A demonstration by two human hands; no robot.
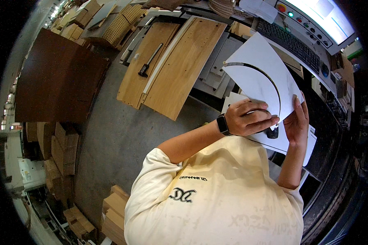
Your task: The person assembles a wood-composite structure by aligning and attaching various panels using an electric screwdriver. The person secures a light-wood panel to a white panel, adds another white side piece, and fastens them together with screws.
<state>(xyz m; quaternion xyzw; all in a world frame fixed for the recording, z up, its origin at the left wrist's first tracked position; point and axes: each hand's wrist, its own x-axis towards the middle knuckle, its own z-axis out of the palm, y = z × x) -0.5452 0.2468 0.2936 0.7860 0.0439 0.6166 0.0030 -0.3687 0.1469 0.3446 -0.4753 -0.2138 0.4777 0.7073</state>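
Note:
A white panel (270, 69) is tilted up in front of my chest, a narrow dark curved band running across it. My right hand (296, 120) grips its right edge, thumb on the near face and the other fingers partly hidden. At the panel's lower corner is my left hand (249, 118), with a dark watch on the wrist; its fingers are curled, their tips pressed together at the corner. Just below the fingertips a small black object (272, 133) shows, its kind unclear. Another white panel (308, 143) lies beneath my hands.
Two wood-coloured boards (184, 69) lie to the left, a black caliper (150, 61) on one. Beyond the panel are a black keyboard (288, 45), a mouse (324, 69) and a lit screen (327, 18) with buttons. A large brown board stack (57, 77) and cardboard (63, 143) stand farther left.

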